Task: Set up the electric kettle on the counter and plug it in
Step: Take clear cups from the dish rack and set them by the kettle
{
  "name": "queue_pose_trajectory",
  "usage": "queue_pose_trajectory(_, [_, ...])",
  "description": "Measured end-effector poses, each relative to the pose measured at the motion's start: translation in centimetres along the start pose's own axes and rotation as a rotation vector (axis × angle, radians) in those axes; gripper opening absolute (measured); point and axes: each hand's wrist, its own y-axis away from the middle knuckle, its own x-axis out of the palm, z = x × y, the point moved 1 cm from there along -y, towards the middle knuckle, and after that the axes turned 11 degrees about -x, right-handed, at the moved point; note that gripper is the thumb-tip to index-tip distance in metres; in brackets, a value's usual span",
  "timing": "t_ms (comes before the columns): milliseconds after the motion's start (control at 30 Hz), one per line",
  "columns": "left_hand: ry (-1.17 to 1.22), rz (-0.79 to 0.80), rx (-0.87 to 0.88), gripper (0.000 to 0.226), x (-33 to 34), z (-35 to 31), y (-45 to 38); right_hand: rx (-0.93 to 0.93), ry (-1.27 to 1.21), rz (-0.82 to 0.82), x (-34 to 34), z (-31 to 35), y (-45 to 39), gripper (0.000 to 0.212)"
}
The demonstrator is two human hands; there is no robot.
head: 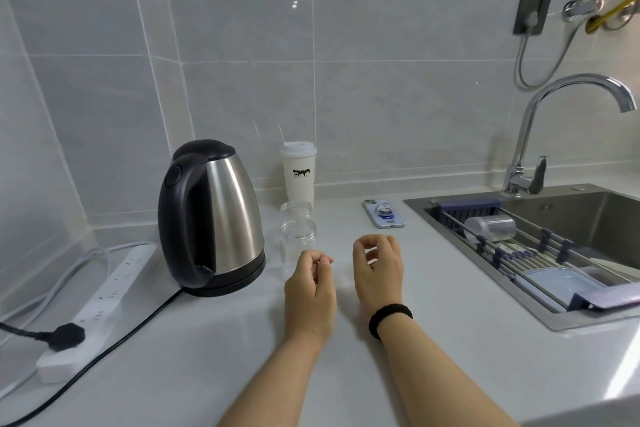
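Note:
A steel electric kettle [221,215] with a black handle and lid stands upright on its black base [228,286] at the left of the counter. Its black cord [114,340] runs forward along the counter. A black plug [64,336] sits in the near end of a white power strip [104,305] lying left of the kettle. My left hand [310,291] hovers right of the kettle with its fingers curled in, holding nothing. My right hand [377,270], with a black band on the wrist, hangs beside it, fingers loosely bent and apart, holding nothing.
Two clear glass jars [298,239] stand just beyond my left hand, with a white lidded cup [299,173] behind them. A phone [384,213] lies face down on the counter. At the right is a steel sink [554,215] with a drying rack, containers and a tall faucet [540,135].

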Motion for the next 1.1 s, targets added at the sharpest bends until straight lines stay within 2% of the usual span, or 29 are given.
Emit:
queue_pose_trajectory(233, [0.056, 0.001, -0.050, 0.019, 2.0, 0.0, -0.2, -0.007, 0.070, -0.036, -2.0, -1.6, -1.4, 0.010])
queue_pose_trajectory(733, [0.134, 0.067, -0.152, 0.019, 11.3, -1.0, -1.4, -0.003, 0.180, -0.210, -6.7, -6.0, -5.7, 0.005])
queue_pose_trajectory(1100, [0.289, 0.188, -0.237, 0.013, 17.0, -1.6, -2.6, 0.039, 0.366, -0.293, -11.8, -11.1, -11.0, 0.010])
